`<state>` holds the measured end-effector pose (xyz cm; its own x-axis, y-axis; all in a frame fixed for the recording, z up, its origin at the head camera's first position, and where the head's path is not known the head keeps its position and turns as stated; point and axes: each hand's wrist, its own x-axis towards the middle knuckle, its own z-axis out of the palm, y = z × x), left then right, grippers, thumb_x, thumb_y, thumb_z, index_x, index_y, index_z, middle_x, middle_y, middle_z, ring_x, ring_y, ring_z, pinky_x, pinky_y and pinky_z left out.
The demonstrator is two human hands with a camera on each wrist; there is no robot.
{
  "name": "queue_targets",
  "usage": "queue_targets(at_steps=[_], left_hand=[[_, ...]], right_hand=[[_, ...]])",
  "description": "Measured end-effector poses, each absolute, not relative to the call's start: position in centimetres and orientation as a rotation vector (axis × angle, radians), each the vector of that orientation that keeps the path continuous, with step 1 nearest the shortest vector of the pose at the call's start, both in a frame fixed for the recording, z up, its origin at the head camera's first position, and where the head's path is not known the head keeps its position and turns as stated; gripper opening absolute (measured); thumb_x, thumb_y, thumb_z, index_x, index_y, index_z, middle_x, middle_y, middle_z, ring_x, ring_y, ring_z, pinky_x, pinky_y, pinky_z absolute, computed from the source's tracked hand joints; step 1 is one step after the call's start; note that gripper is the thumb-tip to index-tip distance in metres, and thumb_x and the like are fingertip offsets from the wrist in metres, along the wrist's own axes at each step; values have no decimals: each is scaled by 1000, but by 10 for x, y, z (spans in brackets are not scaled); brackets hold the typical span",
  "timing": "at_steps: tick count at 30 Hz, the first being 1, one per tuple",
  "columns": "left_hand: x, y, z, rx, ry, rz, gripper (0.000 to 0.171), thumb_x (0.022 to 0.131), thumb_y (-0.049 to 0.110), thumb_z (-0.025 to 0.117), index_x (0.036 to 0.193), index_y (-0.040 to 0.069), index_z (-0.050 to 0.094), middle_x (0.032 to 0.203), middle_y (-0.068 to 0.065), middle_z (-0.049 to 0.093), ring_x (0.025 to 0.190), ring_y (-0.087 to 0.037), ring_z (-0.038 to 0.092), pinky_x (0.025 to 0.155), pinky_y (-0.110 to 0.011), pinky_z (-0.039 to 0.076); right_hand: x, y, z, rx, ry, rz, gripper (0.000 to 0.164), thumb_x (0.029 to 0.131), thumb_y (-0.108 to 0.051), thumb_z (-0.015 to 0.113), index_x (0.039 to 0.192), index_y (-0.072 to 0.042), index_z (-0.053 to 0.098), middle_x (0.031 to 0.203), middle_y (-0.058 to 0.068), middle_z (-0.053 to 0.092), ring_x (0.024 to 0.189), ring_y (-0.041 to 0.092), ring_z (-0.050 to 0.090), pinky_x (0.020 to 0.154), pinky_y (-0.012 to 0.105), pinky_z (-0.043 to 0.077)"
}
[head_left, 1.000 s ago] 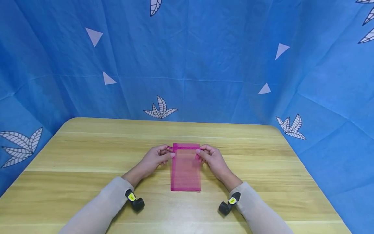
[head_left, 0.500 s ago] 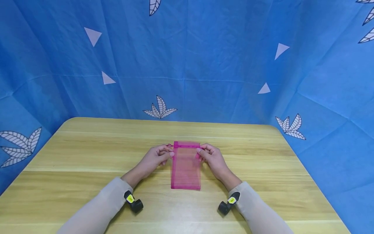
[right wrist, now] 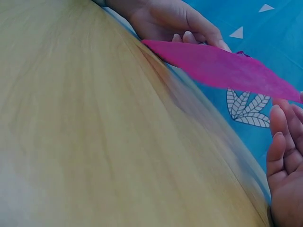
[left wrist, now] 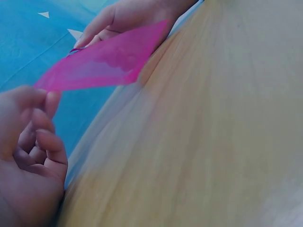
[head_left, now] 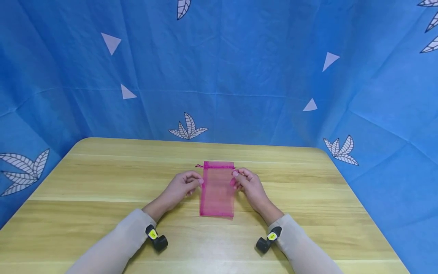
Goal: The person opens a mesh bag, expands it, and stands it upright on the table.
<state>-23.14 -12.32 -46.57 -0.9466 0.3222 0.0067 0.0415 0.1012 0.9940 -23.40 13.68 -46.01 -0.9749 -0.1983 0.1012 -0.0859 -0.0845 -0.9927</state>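
A sheer magenta drawstring pouch (head_left: 219,192) is held flat between both hands, raised off the table, as the wrist views show. My left hand (head_left: 181,187) pinches its left edge between thumb and forefinger, a little below the drawstring channel. On the opposite edge my right hand (head_left: 250,187) pinches the pouch near the cord, thumb on top. A small cord loop (head_left: 199,166) sticks out at the upper left corner. From the left wrist, the pouch (left wrist: 104,64) is seen nearly edge-on, tilted, with the other fingers of the left hand (left wrist: 35,151) curled beneath.
A light wood-grain table (head_left: 113,179) with rounded far corners lies under the hands. Behind it hangs a blue curtain (head_left: 246,68) printed with white leaves and triangles. A black wrist camera (head_left: 159,241) is strapped to the left sleeve, another camera (head_left: 263,243) to the right.
The pouch has shifted upward and away between the fingers, its top edge now farther from me. The left fingers now grip lower on its side, leaving the cord loop free. Both arms hardly moved.
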Motion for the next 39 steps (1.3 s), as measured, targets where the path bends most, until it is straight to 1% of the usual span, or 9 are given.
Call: queue_targets(at_steps=[6, 12, 15, 20, 23, 27, 29, 35, 39], left_hand=[[-234, -124, -467, 287, 2193, 2016, 17, 96, 21, 64, 104, 6, 65, 66, -3, 51, 58, -14, 43, 50, -22, 37], [-234, -124, -465, 245, 2239, 2070, 22, 95, 23, 66, 105, 4, 64, 65, -3, 51, 57, -13, 42, 49, -21, 37], [-234, -123, -464, 256, 2248, 2058, 20, 95, 23, 66, 105, 5, 65, 66, -4, 51, 57, -14, 43, 50, -21, 37], [-231, -123, -462, 286, 2228, 2048, 20, 95, 22, 66, 109, 7, 63, 74, -15, 57, 58, -15, 44, 51, -22, 39], [-229, -122, -461, 328, 2181, 2041, 24, 96, 18, 65, 114, 4, 59, 81, -21, 59, 59, -15, 46, 51, -22, 40], [-225, -120, -460, 418, 2119, 2002, 31, 96, 16, 65, 120, 1, 54, 85, -23, 59, 60, -16, 46, 54, -23, 42], [-224, -119, -460, 453, 2100, 1975, 35, 96, 18, 65, 122, 1, 52, 83, -20, 59, 61, -16, 46, 55, -24, 42], [-217, -117, -460, 483, 2047, 1932, 38, 93, 23, 68, 124, 6, 53, 66, -5, 53, 59, -17, 48, 53, -24, 43], [-212, -114, -460, 463, 2028, 1930, 41, 91, 26, 71, 123, 6, 54, 71, -6, 60, 58, -16, 48, 54, -24, 42]], right_hand=[[-231, 139, -460, -391, 2144, -2100, 28, 99, -22, 59, 107, 4, 64, 82, 6, 67, 68, 15, 59, 63, 25, 50], [-229, 142, -461, -551, 2235, -1947, 26, 98, -19, 61, 101, 6, 67, 79, 6, 65, 70, 15, 59, 65, 27, 50], [-229, 142, -461, -559, 2208, -1963, 25, 98, -17, 60, 100, 7, 65, 78, 7, 66, 71, 15, 60, 65, 27, 50], [-230, 140, -461, -485, 2045, -2119, 27, 98, -13, 59, 102, 14, 60, 76, 3, 66, 69, 13, 60, 62, 24, 49], [-229, 140, -462, -453, 1970, -2189, 31, 98, -13, 59, 103, 17, 56, 75, 1, 66, 68, 12, 59, 60, 22, 48], [-230, 140, -462, -414, 1943, -2230, 34, 98, -15, 60, 104, 17, 54, 74, 2, 67, 67, 12, 59, 57, 22, 45], [-230, 140, -462, -392, 1933, -2252, 33, 98, -16, 60, 103, 16, 55, 74, 2, 66, 66, 12, 58, 56, 21, 43], [-231, 140, -462, -378, 1940, -2288, 29, 97, -15, 60, 100, 14, 55, 73, 1, 65, 63, 11, 56, 54, 21, 42], [-231, 141, -462, -381, 1939, -2290, 26, 97, -16, 60, 99, 10, 56, 73, 1, 65, 63, 11, 57, 53, 20, 42]])
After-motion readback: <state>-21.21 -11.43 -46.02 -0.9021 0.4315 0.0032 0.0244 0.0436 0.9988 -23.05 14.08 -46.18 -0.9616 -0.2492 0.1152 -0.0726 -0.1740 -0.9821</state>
